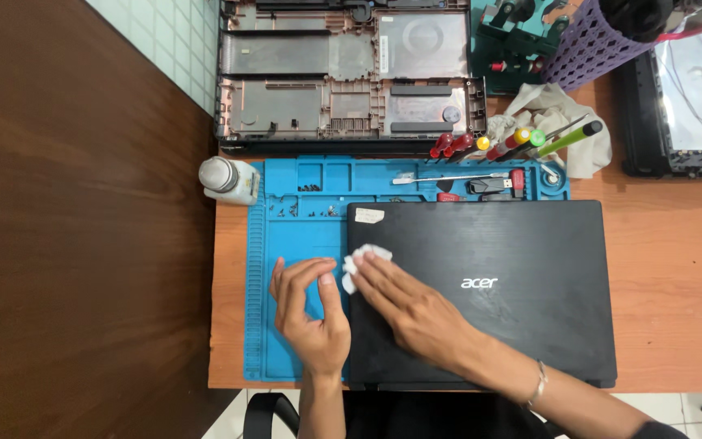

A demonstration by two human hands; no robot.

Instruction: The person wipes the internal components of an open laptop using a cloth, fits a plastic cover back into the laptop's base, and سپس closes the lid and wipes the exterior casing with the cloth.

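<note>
A closed black laptop (522, 284) lies on a blue work mat (286, 244) on the wooden desk. My right hand (408, 305) lies flat on the lid near its left edge, fingers pressing a small white wad of cloth or tissue (359, 262) against it. My left hand (310, 313) rests on the mat beside the laptop's left edge, fingers loosely spread, thumb close to the lid, holding nothing.
A white bottle (227, 180) stands at the mat's far left corner. Small screws (306, 210) sit in the mat's trays. Several screwdrivers (513, 145), a white rag (554, 114), an opened laptop base shell (351, 73) and a purple basket (587, 45) lie behind.
</note>
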